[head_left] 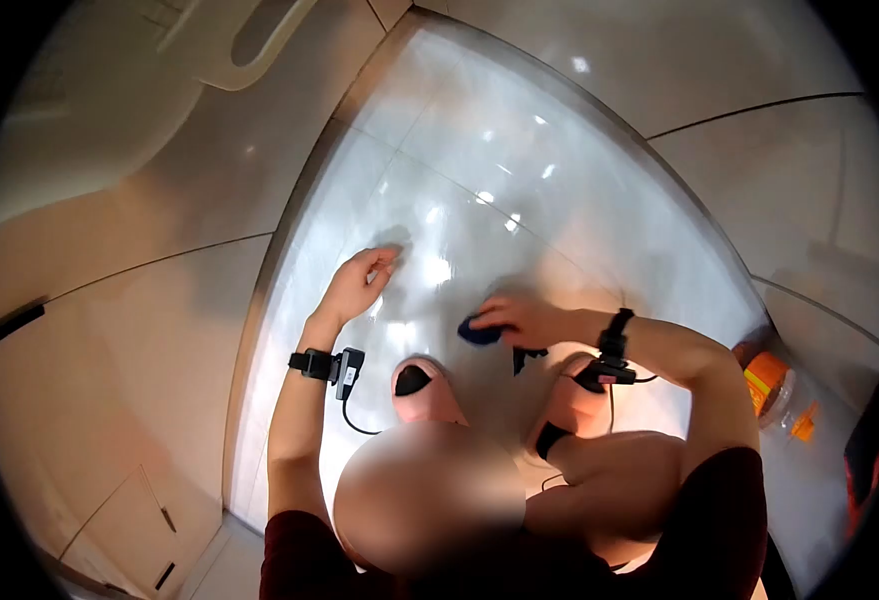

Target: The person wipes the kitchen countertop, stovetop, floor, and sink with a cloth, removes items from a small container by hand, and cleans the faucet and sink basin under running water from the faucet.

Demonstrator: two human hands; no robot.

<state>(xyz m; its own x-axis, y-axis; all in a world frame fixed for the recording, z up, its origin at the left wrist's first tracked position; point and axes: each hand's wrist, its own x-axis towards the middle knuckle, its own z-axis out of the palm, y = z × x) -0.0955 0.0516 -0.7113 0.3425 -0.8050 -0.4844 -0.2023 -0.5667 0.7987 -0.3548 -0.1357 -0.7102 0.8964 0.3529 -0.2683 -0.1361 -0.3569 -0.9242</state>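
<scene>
My right hand (524, 320) grips a small dark blue cloth (479, 332) and presses it against the glossy white tiled surface (499, 170). To its left, my left hand (359, 283) rests on the same tiles with fingers spread a little and nothing in it. Both wrists carry black straps with small devices and cables. Below the hands, my two feet in pink slippers (421, 392) stand on the tiles.
A clear plastic bottle with an orange cap and label (771, 385) lies at the right. A pale cabinet or wall panel (109, 330) runs along the left, with a white moulded fixture (249, 40) at the top left.
</scene>
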